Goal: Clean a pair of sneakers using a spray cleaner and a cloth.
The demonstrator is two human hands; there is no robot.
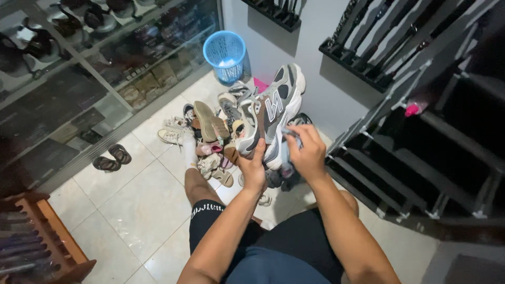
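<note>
I judge the wiping of this sneaker (pixel 273 108) as under way rather than done: my left hand (pixel 254 169) is closed around its heel end, holding it up over the pile of shoes (pixel 210 139) on the floor, and my right hand (pixel 307 152) is pinched shut on a small cloth (pixel 289 138) pressed to its side, while the pile looks untouched and the rack (pixel 421 158) beside me is mostly bare. The sneaker is grey and white, chunky-soled, toe pointing away from me toward the blue basket (pixel 225 55).
</note>
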